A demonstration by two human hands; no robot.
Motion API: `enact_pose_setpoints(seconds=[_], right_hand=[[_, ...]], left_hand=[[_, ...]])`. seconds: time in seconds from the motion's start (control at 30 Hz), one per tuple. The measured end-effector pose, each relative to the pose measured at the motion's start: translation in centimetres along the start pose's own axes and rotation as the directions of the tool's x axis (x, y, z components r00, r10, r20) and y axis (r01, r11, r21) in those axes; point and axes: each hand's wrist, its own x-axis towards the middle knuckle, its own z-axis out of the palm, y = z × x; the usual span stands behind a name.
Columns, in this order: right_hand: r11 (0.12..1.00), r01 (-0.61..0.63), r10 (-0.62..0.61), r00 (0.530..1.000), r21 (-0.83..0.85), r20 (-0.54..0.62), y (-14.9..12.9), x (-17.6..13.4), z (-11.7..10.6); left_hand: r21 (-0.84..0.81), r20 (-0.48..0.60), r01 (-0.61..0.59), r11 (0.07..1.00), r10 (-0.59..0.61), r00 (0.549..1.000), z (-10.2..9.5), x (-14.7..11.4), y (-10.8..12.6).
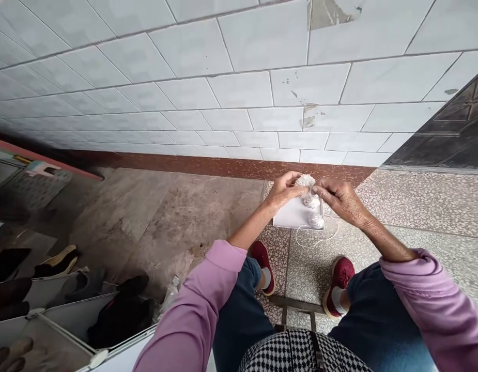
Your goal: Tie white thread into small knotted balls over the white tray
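White fluffy pompom held up above white sheet; white thread trails in loop below.

Terrazzo floor bears white box

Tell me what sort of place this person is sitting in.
Probably a house entryway or porch: a white tiled wall over a terrazzo floor, a dark wooden door at right, and a shoe rack holding pairs of shoes at left.

White tiled wall with brown-red skirting, speckled terrazzo floor, white shoe rack holding dark shoes, dark wooden door.
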Motion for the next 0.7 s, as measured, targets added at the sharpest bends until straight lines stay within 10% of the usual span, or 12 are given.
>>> enact_pose_setpoints(seconds=[0.27,0.5,0.7], right_hand=[[0.989,-0.081,0.102,0.978,0.121,-0.181,0.0,1.0,-2.4],[0.998,-0.059,0.059,0.996,-0.009,-0.061,-0.1,-0.4,-1.1],[0.999,0.004,-0.001,0.995,-0.032,0.096,-2.5,-1.9,-0.8]], left_hand=[[-0.094,0.339,0.029,0.995,0.005,0.941,1.1,-1.5,1.7],[-0.344,0.133,-0.079,0.936,0.131,0.982,2.4,0.1,2.2],[-0.143,-0.040,-0.184,0.973,0.180,0.983,2.7,1.3,1.2]])
